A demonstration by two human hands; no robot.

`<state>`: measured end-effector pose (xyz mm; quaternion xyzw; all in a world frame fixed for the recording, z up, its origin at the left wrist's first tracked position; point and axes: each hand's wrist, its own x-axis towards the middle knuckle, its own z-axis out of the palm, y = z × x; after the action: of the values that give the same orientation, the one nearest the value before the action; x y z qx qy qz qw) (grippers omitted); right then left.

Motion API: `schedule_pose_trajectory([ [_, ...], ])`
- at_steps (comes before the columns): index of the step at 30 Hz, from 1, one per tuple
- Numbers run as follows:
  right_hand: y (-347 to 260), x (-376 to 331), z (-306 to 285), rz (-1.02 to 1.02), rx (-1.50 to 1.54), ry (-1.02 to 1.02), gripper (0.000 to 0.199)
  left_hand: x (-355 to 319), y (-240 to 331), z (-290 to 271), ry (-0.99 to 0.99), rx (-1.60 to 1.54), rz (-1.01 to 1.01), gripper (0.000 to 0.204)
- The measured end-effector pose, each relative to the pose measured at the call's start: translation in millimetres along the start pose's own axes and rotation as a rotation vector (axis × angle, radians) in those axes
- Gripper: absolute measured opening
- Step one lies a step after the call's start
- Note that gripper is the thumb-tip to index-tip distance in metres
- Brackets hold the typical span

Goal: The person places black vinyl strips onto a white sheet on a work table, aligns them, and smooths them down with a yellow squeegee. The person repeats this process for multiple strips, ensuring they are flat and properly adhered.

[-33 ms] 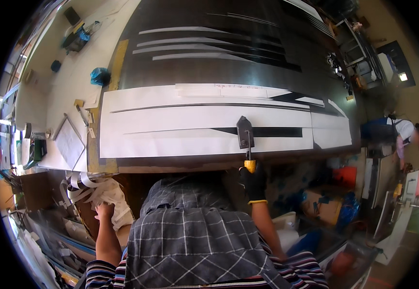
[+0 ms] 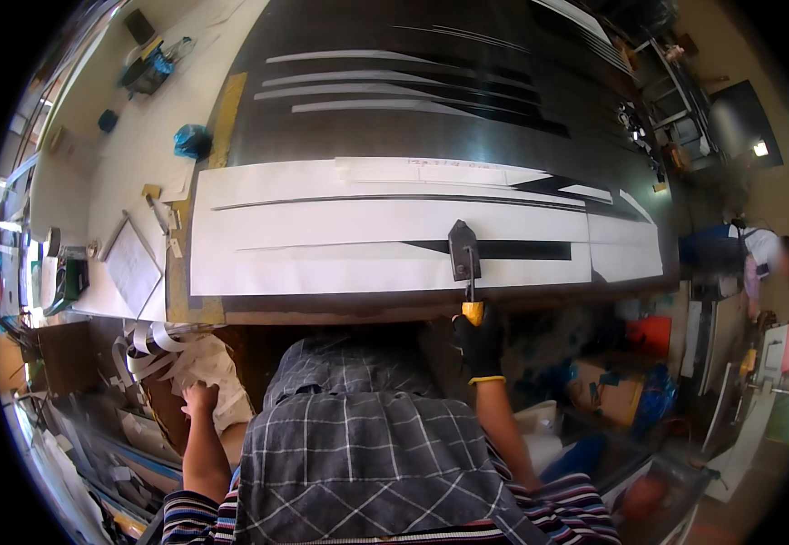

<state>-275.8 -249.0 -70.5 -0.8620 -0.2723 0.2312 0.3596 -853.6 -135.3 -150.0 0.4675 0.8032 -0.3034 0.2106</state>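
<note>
My right hand (image 2: 478, 348), in a black glove with a yellow cuff, is closed round the yellow handle of a pointed hand iron (image 2: 463, 252). Its dark plate lies across a black strip (image 2: 526, 250) on a long white sheet (image 2: 322, 270), with the tip pointing away from me. Bare and low at the left, my left hand (image 2: 199, 397) has its fingers curled in beside crumpled white paper (image 2: 215, 368) at a cardboard box (image 2: 169, 420). Whether anything is between those fingers cannot be made out.
Several pale strips (image 2: 349, 85) lie on the far part of the dark table (image 2: 322, 141). At left, a light side table (image 2: 140, 118) carries a blue bundle (image 2: 191, 141) and a square plate (image 2: 133, 265). A co-worker (image 2: 762, 254) is at the far right.
The whole view has shifted very slightly. My left hand's fingers look more drawn in than before. The hand iron stays at the same place on the black strip.
</note>
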Motion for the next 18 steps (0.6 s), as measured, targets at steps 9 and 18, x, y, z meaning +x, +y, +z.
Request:
schedule_pose_trajectory([
  [9,-74.3,-56.0,102.0,-0.329,-0.082,-0.326,0.058,-43.4,-13.2,65.7,-0.114,-0.210,-0.096,0.054],
  [18,-197.0,-67.1,201.5,-0.483,-0.132,-0.684,0.046,-10.4,1.9,89.8,-0.157,-0.227,0.128,0.051],
])
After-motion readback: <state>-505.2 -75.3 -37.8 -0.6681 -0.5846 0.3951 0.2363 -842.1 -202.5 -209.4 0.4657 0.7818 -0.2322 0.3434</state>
